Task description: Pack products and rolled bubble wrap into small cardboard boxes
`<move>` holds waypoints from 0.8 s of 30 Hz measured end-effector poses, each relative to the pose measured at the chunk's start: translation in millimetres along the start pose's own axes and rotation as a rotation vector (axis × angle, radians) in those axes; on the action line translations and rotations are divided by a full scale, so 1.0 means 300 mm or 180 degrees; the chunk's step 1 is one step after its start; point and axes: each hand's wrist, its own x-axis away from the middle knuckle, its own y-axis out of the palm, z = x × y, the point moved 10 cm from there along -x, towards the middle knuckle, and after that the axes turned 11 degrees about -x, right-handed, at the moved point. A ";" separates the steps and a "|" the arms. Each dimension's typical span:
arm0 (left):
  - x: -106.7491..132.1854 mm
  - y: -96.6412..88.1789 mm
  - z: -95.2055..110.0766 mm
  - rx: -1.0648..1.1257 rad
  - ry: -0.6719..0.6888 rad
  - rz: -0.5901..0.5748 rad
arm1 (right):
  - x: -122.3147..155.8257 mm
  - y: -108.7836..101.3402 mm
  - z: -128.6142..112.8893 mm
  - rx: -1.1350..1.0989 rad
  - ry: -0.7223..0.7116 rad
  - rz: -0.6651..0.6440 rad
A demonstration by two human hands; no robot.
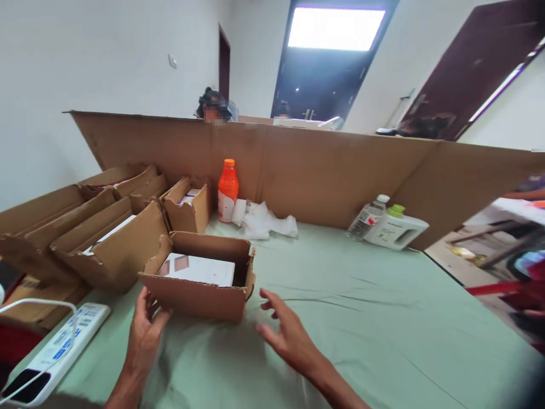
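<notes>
A small open cardboard box (200,298) stands on the green tablecloth (361,318) in front of me, with a white card or flat white packet (200,268) lying inside it. My left hand (145,332) rests against the box's near left corner, fingers loosely curled on the cardboard wall. My right hand (285,332) hovers just right of the box, fingers spread and holding nothing, a little apart from the box's right end.
Several more open cardboard boxes (106,238) sit at the left. An orange bottle (227,190), crumpled white cloth (266,222), a clear bottle (367,218) and a white jug (395,230) stand along a tall cardboard screen (298,165). A white power strip (59,346) lies near left. Another person's head shows behind the screen.
</notes>
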 end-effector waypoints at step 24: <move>-0.044 0.658 -0.086 0.0056 -0.0293 -0.0426 | -0.284 -0.472 0.357 0.1136 -0.0133 0.0276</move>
